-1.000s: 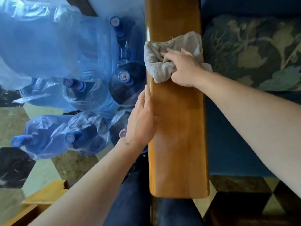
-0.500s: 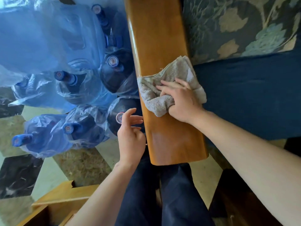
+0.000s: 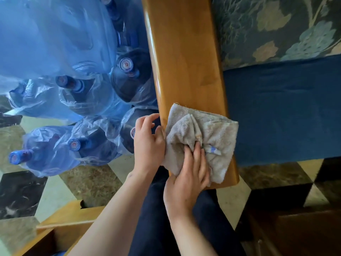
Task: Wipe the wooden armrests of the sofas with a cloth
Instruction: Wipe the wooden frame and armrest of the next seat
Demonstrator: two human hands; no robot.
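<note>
A glossy wooden armrest runs from the top of the view down to its near end above my legs. A crumpled grey cloth lies across that near end. My right hand presses on the cloth's near edge, fingers bunched into its folds. My left hand sits against the armrest's left side, touching the cloth's left edge with fingers curled; whether it grips the cloth is unclear.
Several blue water jugs wrapped in clear plastic crowd the floor just left of the armrest. The blue sofa seat and a floral cushion lie to the right. Another wooden piece stands at the lower left on the patterned tile floor.
My right hand has dragged the cloth along the armrest toward me, from its far part to its near end. My left hand left the armrest top and now sits beside the cloth.
</note>
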